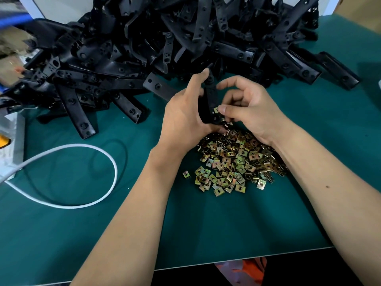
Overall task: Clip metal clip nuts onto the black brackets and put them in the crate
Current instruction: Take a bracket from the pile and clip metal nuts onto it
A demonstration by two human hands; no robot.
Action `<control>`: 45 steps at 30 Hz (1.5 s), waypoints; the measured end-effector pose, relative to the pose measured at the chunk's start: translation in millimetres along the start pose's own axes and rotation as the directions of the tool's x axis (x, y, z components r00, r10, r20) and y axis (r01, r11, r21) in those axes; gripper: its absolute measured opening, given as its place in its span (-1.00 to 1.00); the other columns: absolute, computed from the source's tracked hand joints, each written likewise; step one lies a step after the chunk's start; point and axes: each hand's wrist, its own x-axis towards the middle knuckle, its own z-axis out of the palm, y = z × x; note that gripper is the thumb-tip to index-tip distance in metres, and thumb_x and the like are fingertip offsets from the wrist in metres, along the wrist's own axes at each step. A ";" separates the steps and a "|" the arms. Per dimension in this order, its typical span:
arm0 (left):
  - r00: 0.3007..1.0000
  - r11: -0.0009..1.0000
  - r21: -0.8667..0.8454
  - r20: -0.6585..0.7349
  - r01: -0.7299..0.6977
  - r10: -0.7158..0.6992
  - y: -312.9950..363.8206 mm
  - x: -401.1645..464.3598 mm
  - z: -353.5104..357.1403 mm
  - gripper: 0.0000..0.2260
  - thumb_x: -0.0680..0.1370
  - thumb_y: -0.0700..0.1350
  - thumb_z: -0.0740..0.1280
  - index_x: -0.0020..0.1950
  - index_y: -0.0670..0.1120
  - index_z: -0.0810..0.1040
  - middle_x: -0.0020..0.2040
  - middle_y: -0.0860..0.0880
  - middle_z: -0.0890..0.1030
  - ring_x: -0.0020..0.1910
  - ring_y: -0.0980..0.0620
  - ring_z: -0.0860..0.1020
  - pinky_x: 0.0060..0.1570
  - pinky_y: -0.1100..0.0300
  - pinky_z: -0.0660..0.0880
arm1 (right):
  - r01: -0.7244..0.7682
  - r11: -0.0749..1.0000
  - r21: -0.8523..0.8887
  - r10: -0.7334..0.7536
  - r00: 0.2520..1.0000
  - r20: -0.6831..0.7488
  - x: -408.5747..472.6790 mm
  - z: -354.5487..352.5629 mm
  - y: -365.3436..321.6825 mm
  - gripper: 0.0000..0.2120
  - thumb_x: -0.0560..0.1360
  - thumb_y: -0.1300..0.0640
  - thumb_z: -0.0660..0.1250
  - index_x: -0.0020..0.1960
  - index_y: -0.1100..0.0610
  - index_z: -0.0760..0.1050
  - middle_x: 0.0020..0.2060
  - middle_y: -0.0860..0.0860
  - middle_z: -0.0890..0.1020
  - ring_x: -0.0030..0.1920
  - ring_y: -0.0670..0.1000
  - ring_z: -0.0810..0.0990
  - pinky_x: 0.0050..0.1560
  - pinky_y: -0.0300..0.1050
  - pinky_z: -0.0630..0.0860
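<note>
Holding one black bracket [210,100] upright in my left hand [183,118], fingers curled round its edge, I pinch a clip nut [216,110] against its lower end with my right hand [247,106], thumb and forefinger narrow on it. It looks partly seated, I judge, not fully home. Just below lies the heap of clip nuts [233,162] on the green counter [206,223]; behind, a large pile of brackets [165,42] waits. No crate shows, so most of the job seems left.
</note>
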 end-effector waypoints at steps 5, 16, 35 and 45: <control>0.996 1.000 0.000 -0.083 0.028 -0.027 5.9 -2.2 2.9 0.11 0.15 0.18 0.72 0.58 -0.05 0.27 0.16 -0.07 0.64 0.19 -0.07 0.60 0.16 -0.02 0.55 | 0.045 0.999 -0.001 -0.045 0.999 -0.025 0.7 3.1 -0.8 -0.65 0.54 0.39 0.41 0.29 0.20 0.49 -0.30 -0.03 0.57 -0.30 -0.02 0.53 -0.11 -0.19 0.52; 0.980 0.994 0.076 -0.188 0.072 -0.057 11.4 -2.0 10.9 0.03 0.23 0.11 0.70 0.57 -0.07 0.27 0.12 -0.06 0.64 0.16 -0.13 0.60 0.17 -0.08 0.53 | -0.048 0.989 0.142 0.066 0.990 -0.123 2.5 13.4 0.5 -0.69 0.55 0.42 0.37 0.24 0.18 0.55 -0.25 0.06 0.54 -0.33 -0.12 0.51 -0.29 -0.31 0.44; 0.991 0.999 0.037 -0.135 0.027 -0.022 8.4 -3.4 2.7 0.07 0.20 0.23 0.68 0.57 -0.10 0.29 0.14 -0.05 0.63 0.16 -0.03 0.60 0.18 0.05 0.54 | -0.276 0.912 0.303 0.293 0.956 -0.011 0.8 4.0 -3.6 -0.89 0.53 0.33 0.44 -0.17 0.24 0.63 -0.36 0.04 0.59 -0.36 -0.08 0.52 -0.26 -0.20 0.48; 0.981 0.993 -0.005 -0.151 0.120 -0.119 -7.0 1.0 10.6 0.05 0.27 0.27 0.63 0.60 -0.06 0.23 0.18 -0.03 0.63 0.21 0.03 0.56 0.16 0.27 0.40 | -0.150 0.960 -0.238 0.073 0.950 -0.303 6.5 -16.0 5.4 -0.82 0.64 0.00 0.35 0.01 -0.04 0.73 -0.29 -0.14 0.68 -0.32 -0.23 0.53 -0.16 -0.29 0.43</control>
